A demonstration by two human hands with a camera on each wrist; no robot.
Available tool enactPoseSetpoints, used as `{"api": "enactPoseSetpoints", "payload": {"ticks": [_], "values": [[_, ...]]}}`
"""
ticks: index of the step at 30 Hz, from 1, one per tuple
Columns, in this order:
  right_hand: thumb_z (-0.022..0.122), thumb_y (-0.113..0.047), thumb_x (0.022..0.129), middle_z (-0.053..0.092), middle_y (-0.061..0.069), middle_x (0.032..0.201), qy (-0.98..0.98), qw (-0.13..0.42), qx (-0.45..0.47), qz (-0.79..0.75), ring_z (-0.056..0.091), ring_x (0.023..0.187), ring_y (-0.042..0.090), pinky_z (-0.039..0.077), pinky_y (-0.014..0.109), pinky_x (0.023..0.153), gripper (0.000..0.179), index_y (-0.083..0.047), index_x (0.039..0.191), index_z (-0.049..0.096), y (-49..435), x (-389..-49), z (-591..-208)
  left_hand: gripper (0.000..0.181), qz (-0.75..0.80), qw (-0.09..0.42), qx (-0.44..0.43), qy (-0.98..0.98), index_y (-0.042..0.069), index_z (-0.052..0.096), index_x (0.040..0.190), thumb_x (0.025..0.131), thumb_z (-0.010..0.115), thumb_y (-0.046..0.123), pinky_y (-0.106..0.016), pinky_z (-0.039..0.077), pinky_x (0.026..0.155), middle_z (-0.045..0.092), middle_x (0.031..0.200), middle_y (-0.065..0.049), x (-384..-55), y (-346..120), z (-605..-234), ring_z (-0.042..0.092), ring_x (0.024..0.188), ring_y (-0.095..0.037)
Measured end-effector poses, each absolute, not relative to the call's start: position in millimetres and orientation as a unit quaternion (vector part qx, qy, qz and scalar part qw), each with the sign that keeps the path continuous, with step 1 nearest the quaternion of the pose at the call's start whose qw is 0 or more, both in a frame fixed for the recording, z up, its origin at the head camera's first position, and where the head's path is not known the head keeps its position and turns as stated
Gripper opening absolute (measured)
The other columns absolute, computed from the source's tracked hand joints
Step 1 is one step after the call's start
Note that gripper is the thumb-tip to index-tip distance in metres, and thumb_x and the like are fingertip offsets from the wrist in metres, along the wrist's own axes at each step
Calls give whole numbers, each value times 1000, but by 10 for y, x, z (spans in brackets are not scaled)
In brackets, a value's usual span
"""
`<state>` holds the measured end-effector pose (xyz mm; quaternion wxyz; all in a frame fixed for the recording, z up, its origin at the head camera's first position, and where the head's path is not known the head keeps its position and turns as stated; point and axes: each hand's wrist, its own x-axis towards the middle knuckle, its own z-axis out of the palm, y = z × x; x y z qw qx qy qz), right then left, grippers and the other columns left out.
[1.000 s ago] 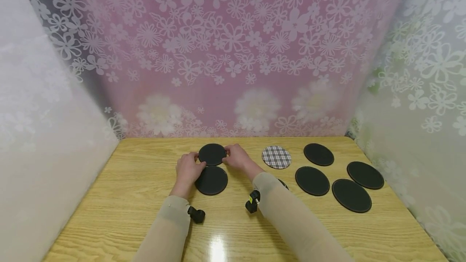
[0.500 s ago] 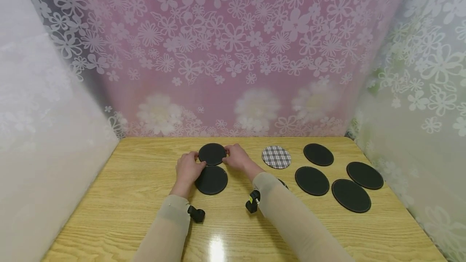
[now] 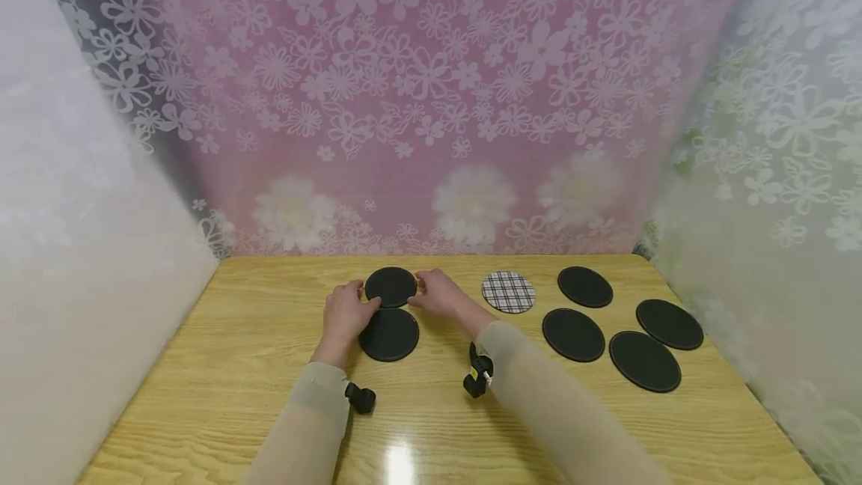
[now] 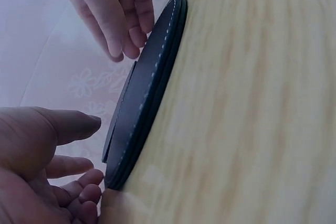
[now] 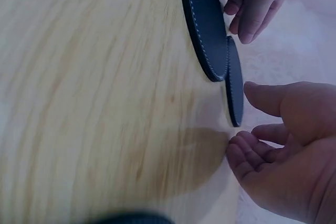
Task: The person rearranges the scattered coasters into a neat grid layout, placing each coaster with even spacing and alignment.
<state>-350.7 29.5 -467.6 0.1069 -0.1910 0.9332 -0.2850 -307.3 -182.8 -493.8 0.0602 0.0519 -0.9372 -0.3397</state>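
Two round black coasters with stitched rims lie one behind the other left of the table's middle: the far coaster [image 3: 390,287] and the near coaster [image 3: 389,334]. In the left wrist view, the near coaster [image 4: 157,77] shows a doubled edge, like two layers stacked. My left hand [image 3: 346,314] is at the left of the far coaster, its thumb by the spot where the two meet. On the other side, my right hand [image 3: 439,293] has its thumb and fingers apart, beside the far coaster's right edge. Both hands have relaxed fingers; a gap shows between the right thumb and the coaster [image 5: 235,87].
To the right on the wooden table [image 3: 269,365] lie a white plaid coaster [image 3: 508,292] and several black ones, including one at the back [image 3: 585,287] and one in front of it [image 3: 574,334]. Flower-patterned curtains [image 3: 431,96] enclose the table's back and sides.
My right hand's fingers have loosened from the far coaster's edge, and its wrist has turned slightly. A coaster partly seen behind the right sleeve is now hidden. The left hand has barely moved.
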Motion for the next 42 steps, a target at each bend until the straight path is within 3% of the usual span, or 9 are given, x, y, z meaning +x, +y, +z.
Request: {"api": "enactPoseSetpoints", "payload": {"ticks": [3,10,17,25,30,36,42], "values": [[73,-25,110,55,25,153,936,103,-193,-275,57,140,40,48,53,115,68,4,164,45,397,-3430,-4638,62,-338,61,49,-938,-6,58,154,106,76,29,-64,44,111,60,143,-33,-3050,-1806,-4926,50,136,-56],[75,-29,108,39,25,171,950,75,-194,-233,40,157,45,38,60,123,76,-2,170,39,721,-3264,-4529,64,-315,75,42,-945,-3,56,157,108,73,34,-74,39,112,52,155,-34,-2957,-1721,-4829,46,142,-59],[78,-31,106,41,24,171,962,34,-194,-191,39,158,45,35,61,124,79,0,169,40,1036,-3115,-4506,63,-287,85,19,-954,-1,56,158,109,71,36,-77,38,111,51,160,-29,-2779,-1555,-4693,47,144,-57],[74,-35,109,36,26,173,963,28,-205,-175,34,161,46,31,62,126,81,2,170,36,1392,-2894,-4505,62,-253,97,-27,-962,2,57,158,110,71,38,-75,44,108,53,159,-27,-2614,-1328,-4602,50,144,-54],[75,-34,108,36,27,173,962,13,-204,-179,34,160,46,32,63,126,81,1,170,36,1551,-2775,-4530,61,-244,115,-50,-962,2,61,155,108,74,39,-72,47,104,58,153,-26,-2554,-1198,-4582,54,139,-53],[76,-35,107,40,29,170,965,0,-192,-181,37,157,49,35,64,124,81,3,168,39,1710,-2640,-4557,61,-261,98,-57,-959,4,60,156,109,74,39,-72,42,109,57,153,-24,-2495,-1025,-4573,50,142,-51],[77,-36,107,42,30,168,967,4,-175,-184,40,155,50,37,65,122,79,4,166,42,1846,-2530,-4582,61,-249,95,-71,-961,4,64,153,106,76,42,-70,44,108,60,149,-22,-2462,-857,-4608,54,138,-48]]}}
